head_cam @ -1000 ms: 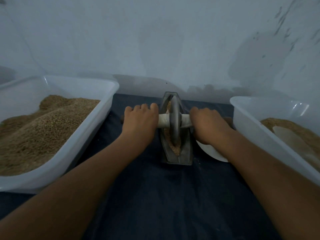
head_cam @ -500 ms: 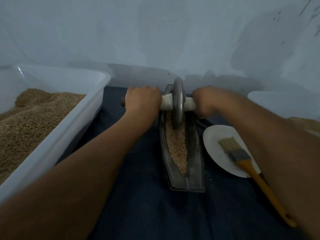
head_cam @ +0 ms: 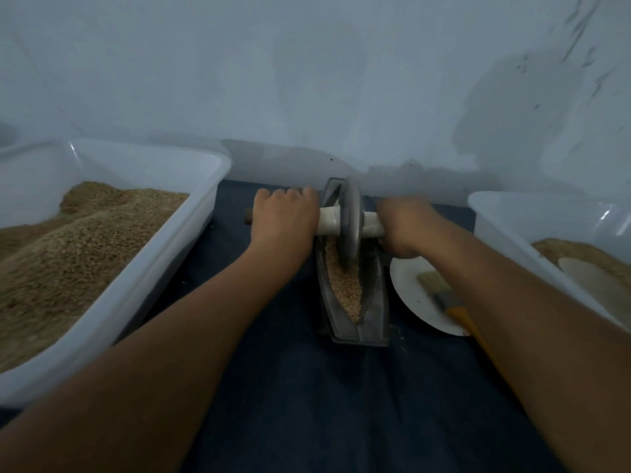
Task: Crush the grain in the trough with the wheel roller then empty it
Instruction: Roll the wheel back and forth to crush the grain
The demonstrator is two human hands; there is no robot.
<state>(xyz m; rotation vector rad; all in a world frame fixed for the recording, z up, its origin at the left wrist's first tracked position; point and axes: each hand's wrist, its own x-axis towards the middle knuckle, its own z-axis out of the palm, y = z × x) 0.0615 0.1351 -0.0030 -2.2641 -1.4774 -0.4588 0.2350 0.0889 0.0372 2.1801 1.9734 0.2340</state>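
Observation:
A narrow metal trough [head_cam: 375, 308] lies lengthwise on the dark cloth, with tan grain [head_cam: 346, 288] along its groove. The grey wheel roller [head_cam: 351, 221] stands upright in the far half of the trough, its rim down in the grain. A pale axle handle runs through the wheel. My left hand [head_cam: 283, 218] grips the left end of the handle and my right hand [head_cam: 404, 227] grips the right end. The near half of the trough is uncovered.
A large white tub [head_cam: 164, 264] heaped with grain stands at the left. Another white tub [head_cam: 505, 227] with grain and a flat pale scoop stands at the right. A white plate [head_cam: 415, 302] with a yellow-handled brush [head_cam: 440, 291] lies right of the trough. A pale wall rises close behind.
The wheel rolled from mid-trough to the far end, then came back a little toward me; both hands kept their grip on the handle. The camera view shifted too.

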